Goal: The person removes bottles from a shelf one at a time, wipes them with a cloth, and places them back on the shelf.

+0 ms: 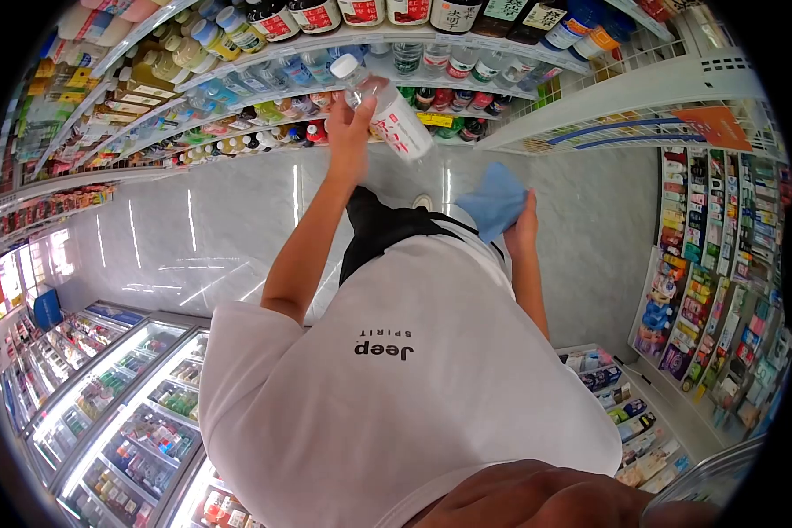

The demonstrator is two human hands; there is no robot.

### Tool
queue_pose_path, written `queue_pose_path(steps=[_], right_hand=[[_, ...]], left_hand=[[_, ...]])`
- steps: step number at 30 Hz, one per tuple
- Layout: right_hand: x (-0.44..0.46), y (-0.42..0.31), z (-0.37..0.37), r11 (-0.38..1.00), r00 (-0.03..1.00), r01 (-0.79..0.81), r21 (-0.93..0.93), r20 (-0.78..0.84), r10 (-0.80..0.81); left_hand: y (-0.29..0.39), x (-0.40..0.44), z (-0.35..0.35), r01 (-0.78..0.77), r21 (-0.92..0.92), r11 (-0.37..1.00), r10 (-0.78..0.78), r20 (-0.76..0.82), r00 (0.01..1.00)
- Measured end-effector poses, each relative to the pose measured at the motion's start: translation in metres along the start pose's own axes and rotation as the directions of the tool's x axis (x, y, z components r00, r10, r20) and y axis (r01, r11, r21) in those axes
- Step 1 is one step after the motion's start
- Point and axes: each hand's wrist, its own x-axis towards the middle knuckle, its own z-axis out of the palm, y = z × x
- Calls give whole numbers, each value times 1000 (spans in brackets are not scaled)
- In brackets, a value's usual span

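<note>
Up in front of the shelves, my left hand [348, 132] grips a large clear plastic bottle [398, 119] near its neck. The bottle tilts, its white cap toward the upper left, and carries a white label with red characters. Lower on the right, my right hand [523, 224] is closed on a light blue cloth [491, 198], which hangs bunched beside my waist. Part of each hand's fingers is hidden behind what it holds.
Shelves [343, 42] packed with bottles curve across the front and left. A white end panel [590, 97] juts out at the right. Stocked shelves [691, 290] stand farther right, and lit glass-door coolers [141, 396] are at lower left. Grey floor [238, 207] lies between.
</note>
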Motion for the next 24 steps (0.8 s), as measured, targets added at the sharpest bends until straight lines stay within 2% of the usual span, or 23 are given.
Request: queue_pose_path(steps=[1, 2, 3, 4, 6, 7, 8, 10, 11, 13, 14, 16, 17, 21, 24], right_hand=[[-6, -5, 8, 996, 999, -41, 75, 24, 40], [-6, -8, 13, 990, 997, -65, 122, 57, 59], [-8, -11, 18, 981, 993, -90, 169, 89, 76], [-10, -14, 23, 969, 989, -116, 217, 118, 92], [-21, -28, 38, 980, 986, -19, 196, 169, -15], [-29, -37, 49, 982, 978, 28, 188, 195, -66], [-34, -43, 57, 979, 974, 86, 185, 191, -121], [-45, -54, 72, 966, 956, 193, 172, 191, -225], [-49, -60, 80, 954, 924, 270, 127, 244, -294], [-59, -71, 97, 903, 837, 426, 49, 357, -415], [-67, -78, 111, 795, 716, 603, -67, 487, -501], [-82, -90, 137, 435, 424, 879, -195, 737, -526], [-82, -87, 140, 393, 384, 900, -188, 769, -511], [-78, -86, 138, 244, 228, 961, -132, 875, -427], [-82, -82, 124, 109, 140, 988, -108, 926, -349]], left_hand=[[4, -12, 12, 127, -136, 983, -132, -23, 991], [8, -24, 26, 226, -200, 953, -226, 23, 974], [6, -31, 25, 417, -342, 842, -377, 179, 909], [4, -37, 25, 598, -436, 673, -482, 355, 801], [4, -61, 46, 636, -424, 645, -610, 216, 762], [-7, -68, 49, 667, -413, 620, -603, 293, 742], [-13, -69, 45, 683, -358, 637, -630, 269, 729], [-6, -78, 55, 755, -307, 579, -697, 294, 654], [-4, -81, 64, 768, -313, 559, -713, 293, 638], [-1, -86, 79, 791, -327, 517, -741, 291, 605], [-3, -87, 81, 805, -284, 521, -726, 349, 593], [-9, -89, 83, 826, -193, 530, -694, 461, 553], [-10, -90, 84, 825, -158, 542, -685, 486, 543], [-1, -89, 93, 803, -214, 557, -716, 367, 594], [-3, -84, 94, 794, -325, 514, -703, 371, 607]])
